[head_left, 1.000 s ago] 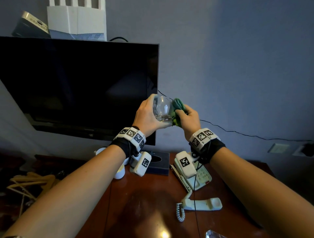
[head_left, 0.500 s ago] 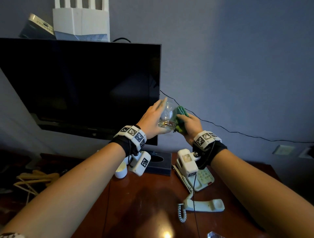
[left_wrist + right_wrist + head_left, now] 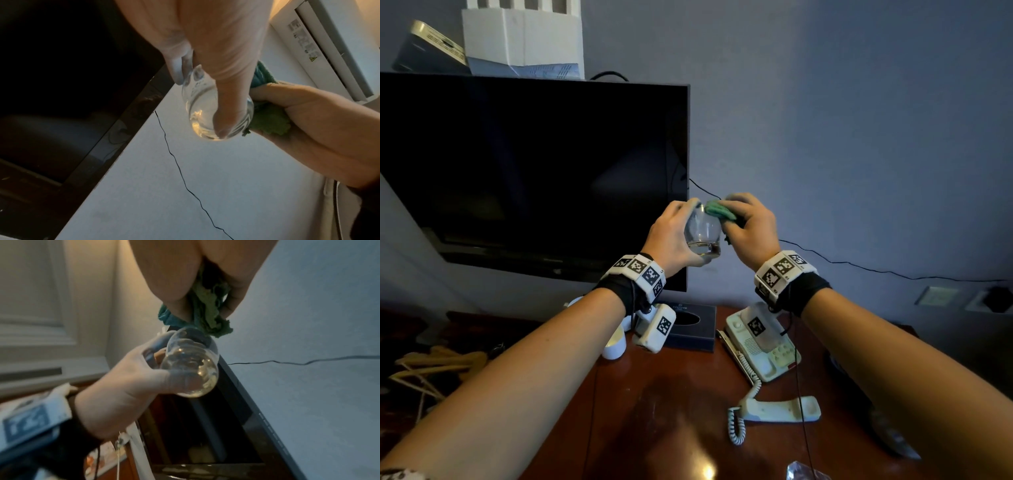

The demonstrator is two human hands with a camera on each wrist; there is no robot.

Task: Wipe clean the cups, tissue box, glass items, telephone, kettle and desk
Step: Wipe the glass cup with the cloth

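**Smooth tumbler held aloft, cloth at its rim**

Head view: the left hand (image 3: 671, 236) is wrapped round a clear stemless glass (image 3: 702, 233), raised in front of the television's (image 3: 534, 171) right edge, well above the desk (image 3: 654, 411). The right hand (image 3: 751, 229) clutches a bunched green cloth (image 3: 717, 209) against the glass's upper rim. Below lie the telephone (image 3: 763, 346), its handset (image 3: 780, 409) off the cradle, a dark tissue box (image 3: 691, 327) and a white cup (image 3: 614, 346).

Left wrist view: the thumb lies along the glass (image 3: 205, 113) down to its thick base, with fingers curled on the far side. The cloth (image 3: 267, 120) is squeezed in the other hand, touching the wall of the glass.

Right wrist view: fingers and thumb pinch the cloth (image 3: 207, 316), which hangs onto the mouth of the glass (image 3: 191, 368).

The glass is likely rigid, thin-walled, slick and breakable, and fairly light. The bulging belly and heavy base seem the safest hold; hard pressure on the rim is best avoided.
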